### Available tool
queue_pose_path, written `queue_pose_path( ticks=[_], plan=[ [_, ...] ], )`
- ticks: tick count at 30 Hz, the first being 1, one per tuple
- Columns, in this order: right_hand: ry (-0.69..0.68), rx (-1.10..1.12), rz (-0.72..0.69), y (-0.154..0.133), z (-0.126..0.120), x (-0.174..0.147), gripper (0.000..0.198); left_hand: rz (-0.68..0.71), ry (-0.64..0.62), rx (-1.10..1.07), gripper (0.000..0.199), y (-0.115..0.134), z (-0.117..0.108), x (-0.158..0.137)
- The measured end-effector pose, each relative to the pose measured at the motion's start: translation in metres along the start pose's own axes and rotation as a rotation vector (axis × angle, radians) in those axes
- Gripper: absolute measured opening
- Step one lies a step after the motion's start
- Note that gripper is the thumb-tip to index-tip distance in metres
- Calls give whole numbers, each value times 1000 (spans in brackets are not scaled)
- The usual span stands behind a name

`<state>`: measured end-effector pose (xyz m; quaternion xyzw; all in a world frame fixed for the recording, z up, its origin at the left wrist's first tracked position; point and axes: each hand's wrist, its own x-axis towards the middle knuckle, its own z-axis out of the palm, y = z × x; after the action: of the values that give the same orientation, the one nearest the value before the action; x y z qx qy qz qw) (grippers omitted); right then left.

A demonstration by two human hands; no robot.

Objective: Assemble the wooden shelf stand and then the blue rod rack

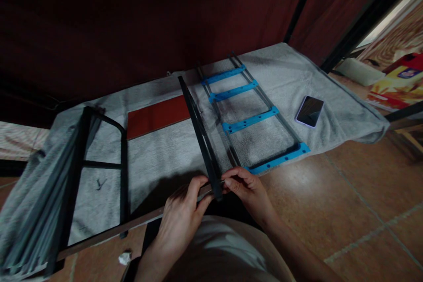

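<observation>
A black metal frame [200, 134] stands tilted away from me, its lower end between my two hands at the near table edge. My left hand [183, 207] is closed, with thumb and forefinger at the left side of that end. On the other side, my right hand [246, 189] pinches at the frame's end; a thin, light sliver shows at its fingertips, too small to name. Just right of the frame lies a ladder-like assembly of grey metal rods [262, 97] and blue crosspieces [253, 120]. A flat orange-red board [157, 116] lies to the left.
Another black frame [124, 176] and a bundle of grey tubes [42, 216] lie at the left. Small dark pieces [100, 184] rest on the grey cloth [155, 154]. A phone [309, 111] lies at the right. A dark red panel [148, 22] stands behind the table.
</observation>
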<state>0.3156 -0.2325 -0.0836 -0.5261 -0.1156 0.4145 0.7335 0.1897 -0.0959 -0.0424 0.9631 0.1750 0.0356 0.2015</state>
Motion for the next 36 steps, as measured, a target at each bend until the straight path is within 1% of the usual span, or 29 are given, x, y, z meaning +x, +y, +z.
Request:
queue_pose_path(
  ticks=[2,4,9,14,20,27,33,36],
  plan=[
    [3,-22,-7,1,0,0,16,28,-42,62,12,1,-1,1],
    [10,-37,-7,1,1,0,17,54,-62,79,14,2,-2,2],
    [27,-54,12,3,4,1,19,73,-56,54,18,1,-3,3],
    [33,-53,31,4,7,1,22,58,-63,31,17,1,-3,3],
    [22,-94,-5,10,6,2,24,69,-22,55,13,1,-1,4],
    [35,-206,-66,11,7,-1,26,84,3,58,12,2,2,3],
    [-47,-178,-29,8,2,-9,19,74,-16,46,12,3,0,3],
    [-55,-203,-37,10,0,-8,18,74,-14,47,12,3,0,4]
  ],
)
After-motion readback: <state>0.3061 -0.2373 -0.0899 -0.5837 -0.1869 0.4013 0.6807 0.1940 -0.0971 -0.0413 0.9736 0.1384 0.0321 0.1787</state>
